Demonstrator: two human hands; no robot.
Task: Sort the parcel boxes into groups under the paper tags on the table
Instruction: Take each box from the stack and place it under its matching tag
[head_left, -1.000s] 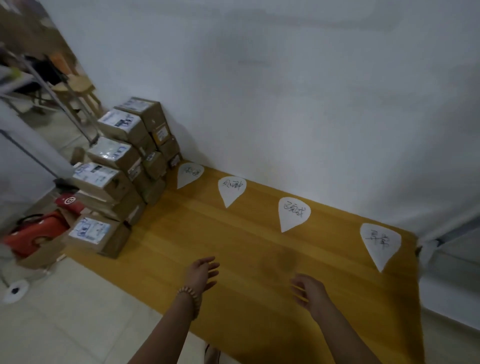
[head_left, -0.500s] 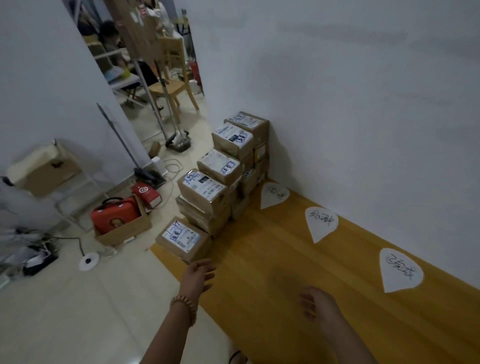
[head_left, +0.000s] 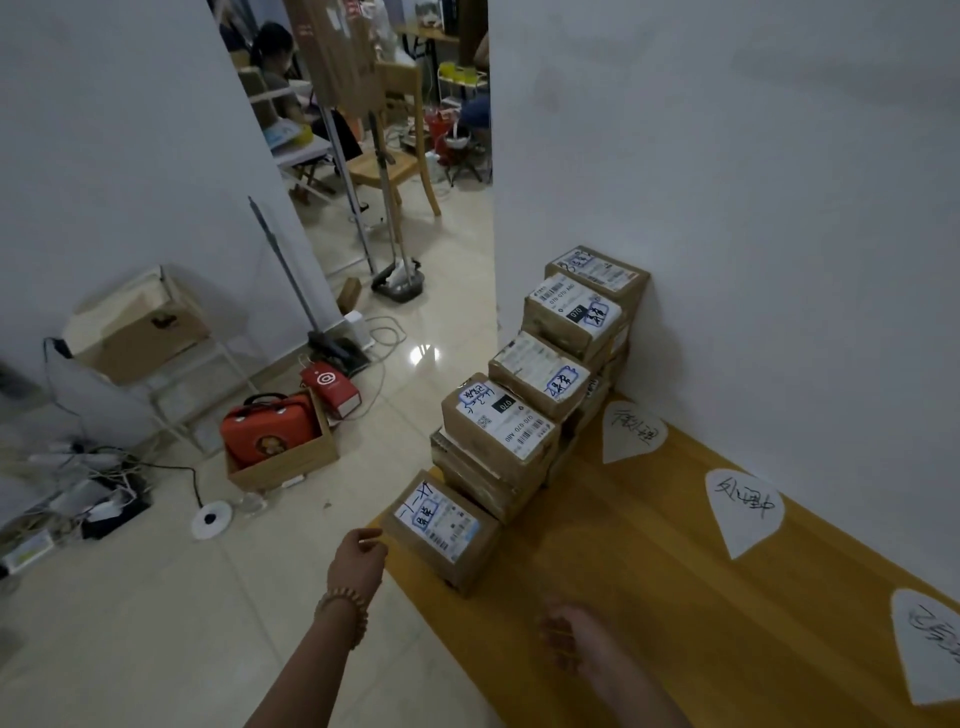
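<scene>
Boxes: brown cardboard parcel boxes (head_left: 498, 431) with white shipping labels form a stepped pile at the left end of your yellow wooden table (head_left: 649, 597), backed against the white wall (head_left: 753, 208); 4 labelled tops show, each higher than the one in front of it.
Single box: the nearest box (head_left: 441, 530), 1 layer high, sits alone at the table's near-left corner, touching the foot of the pile.
Tags: 3 white teardrop-shaped paper tags (head_left: 743, 512) with handwriting lie flat in a row along the wall side; the first is just beside the pile.
Left hand: your left hand (head_left: 358, 564), a beaded bracelet (head_left: 340, 605) at its wrist, hovers just beside that box's near corner, fingers loosely curled, grasping nothing.
Right hand: your right hand (head_left: 566, 644), blurred, hangs over the table near its front edge, fingers slack and bent downward, empty.
Floor: an orange case (head_left: 270, 428) stands in an open cardboard carton (head_left: 283, 467) left of the table.
</scene>
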